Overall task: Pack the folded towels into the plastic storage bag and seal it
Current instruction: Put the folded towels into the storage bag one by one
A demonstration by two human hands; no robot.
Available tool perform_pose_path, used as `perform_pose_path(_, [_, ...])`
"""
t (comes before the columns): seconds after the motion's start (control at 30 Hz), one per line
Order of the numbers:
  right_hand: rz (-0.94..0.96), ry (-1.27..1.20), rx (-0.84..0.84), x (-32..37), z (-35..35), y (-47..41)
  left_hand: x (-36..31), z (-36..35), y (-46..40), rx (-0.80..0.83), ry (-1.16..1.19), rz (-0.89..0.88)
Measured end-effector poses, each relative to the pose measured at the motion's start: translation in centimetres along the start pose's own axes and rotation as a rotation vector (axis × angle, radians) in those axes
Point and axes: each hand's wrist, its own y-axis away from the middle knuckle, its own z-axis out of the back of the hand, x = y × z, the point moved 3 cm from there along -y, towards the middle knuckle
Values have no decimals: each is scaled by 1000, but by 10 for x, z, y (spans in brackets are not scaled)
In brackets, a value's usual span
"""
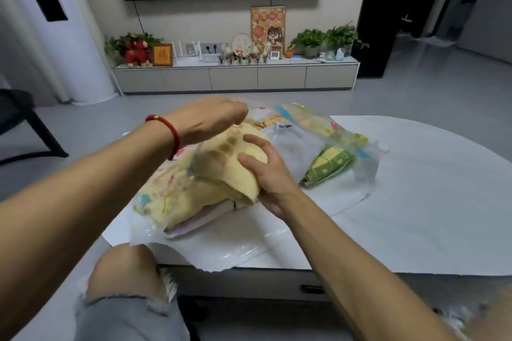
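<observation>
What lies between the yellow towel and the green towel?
In the head view, a folded grey towel lies between the yellow towel and the green towel, under the plastic storage bag.

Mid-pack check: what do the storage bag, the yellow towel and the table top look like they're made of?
Storage bag: thin clear plastic film, glossy, crinkled, printed with pastel shapes.
Yellow towel: soft matte cloth, probably terry; it bulges under the right hand.
Table top: hard, smooth, white, faintly veined; perhaps stone or a laminate.
</observation>
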Motion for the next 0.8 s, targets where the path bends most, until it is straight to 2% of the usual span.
perform_pose_path(0.07, [-72,51,3,-27,-23,-17,-1,0,0,-9,-31,-29])
perform_pose_path(0.13, [-155,107,65,-51,-34,-22,2,-5,2,49,-23,-35])
perform_pose_path(0.2, [-93,240,27,-60,-27,-16,7,-13,6,79,3,-59])
perform_pose_path(0.27, [61,421,-162,-59,-3,-8,13,-21,8,42,20,-93])
perform_pose_path(0.33, [200,609,-502,-52,32,0,16,-28,9,-12,55,-129])
perform_pose_path(0.4, [195,653,-785,-43,67,2,16,-32,8,-49,88,-152])
perform_pose_path(0.43, [151,633,-831,-38,80,-3,16,-33,7,-63,88,-152])
perform_pose_path(0.6, [-16,484,-726,-17,95,-51,21,-26,-2,-74,80,-149])
perform_pose_path(0.7, [-108,315,-523,-12,96,-78,20,-23,-2,-59,82,-141])
perform_pose_path(0.73, [-121,246,-455,-11,94,-83,20,-21,-3,-53,74,-141])
perform_pose_path(0.8, [1,187,-503,-2,93,-89,19,-18,-3,-42,69,-136])
